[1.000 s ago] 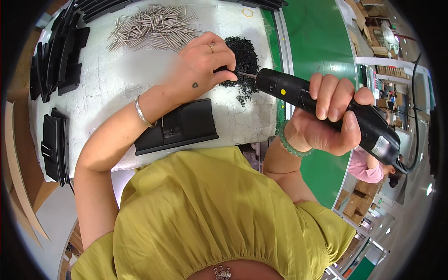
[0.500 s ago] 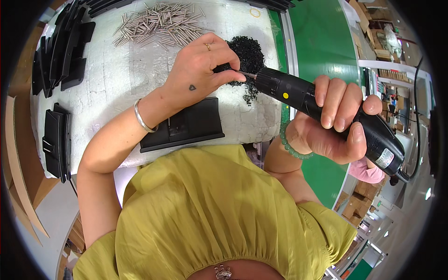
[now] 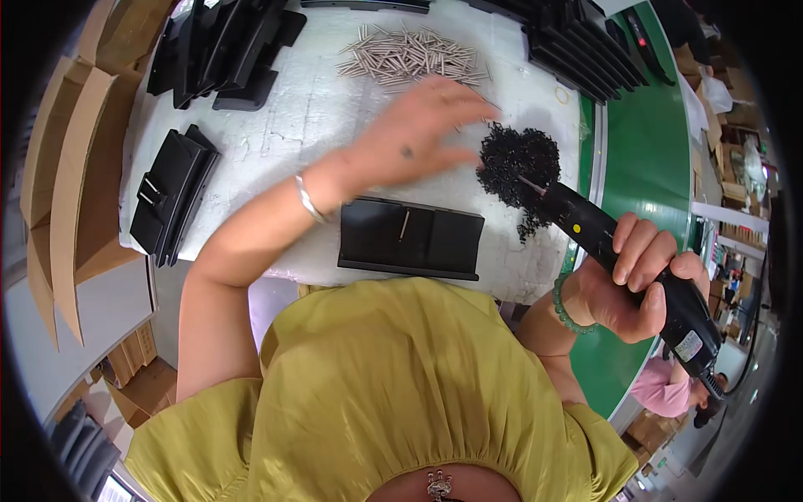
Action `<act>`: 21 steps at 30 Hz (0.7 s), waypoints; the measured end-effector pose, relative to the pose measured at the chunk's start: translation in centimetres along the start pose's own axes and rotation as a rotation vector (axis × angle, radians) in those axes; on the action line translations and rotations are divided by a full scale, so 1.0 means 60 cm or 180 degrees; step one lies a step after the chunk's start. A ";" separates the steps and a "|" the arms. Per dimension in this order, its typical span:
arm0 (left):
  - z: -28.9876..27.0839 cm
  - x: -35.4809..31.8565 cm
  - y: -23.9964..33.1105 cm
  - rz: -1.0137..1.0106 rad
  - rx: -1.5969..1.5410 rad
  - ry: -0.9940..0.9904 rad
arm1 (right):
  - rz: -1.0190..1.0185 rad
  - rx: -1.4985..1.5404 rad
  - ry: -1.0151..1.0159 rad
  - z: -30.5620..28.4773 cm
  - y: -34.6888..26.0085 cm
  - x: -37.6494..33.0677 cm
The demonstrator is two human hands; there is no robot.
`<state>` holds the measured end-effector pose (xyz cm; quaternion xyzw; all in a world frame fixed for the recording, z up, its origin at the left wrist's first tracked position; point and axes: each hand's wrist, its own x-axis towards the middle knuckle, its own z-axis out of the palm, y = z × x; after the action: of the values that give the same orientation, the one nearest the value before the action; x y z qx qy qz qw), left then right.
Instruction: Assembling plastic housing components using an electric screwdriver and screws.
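Nearest to me, my right hand (image 3: pixel 640 280) is clenched around the black electric screwdriver (image 3: pixel 623 259), fingers wrapped over its thick body so the weight sits in my palm. I hold it angled up and to the left, which puts its thin bit right at the edge of the heap of small black screws (image 3: pixel 519 163), seemingly so a screw can be picked up on the tip.

Just in front of my chest lies the flat black plastic panel (image 3: pixel 410 238), square to the near edge of the white table (image 3: pixel 276 125), with 1 metal pin resting across its middle. It sits there within easy reach of both hands.

My left hand (image 3: pixel 418 138) hovers above the table beyond the panel, fingers spread and holding nothing, blurred, its fingertips close to the screw heap.

Farther out, a loose pile of metal pins (image 3: pixel 410 58) is spread along the table. More black panels are stacked at the left (image 3: pixel 171 192) and along the far edge (image 3: pixel 222 50), kept off the middle. The green conveyor belt (image 3: pixel 644 125) runs along my right.
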<state>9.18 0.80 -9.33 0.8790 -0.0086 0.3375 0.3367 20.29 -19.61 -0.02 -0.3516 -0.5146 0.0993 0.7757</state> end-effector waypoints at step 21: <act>-0.063 -0.104 0.086 -0.0951 -0.0016 -0.0152 | 0.0678 0.0111 -0.0514 0.066 -0.007 -0.017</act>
<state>0.91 -2.27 -7.99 0.8774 0.1134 0.2627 0.3852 16.31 -18.68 0.38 -0.3816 -0.5333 0.2180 0.7228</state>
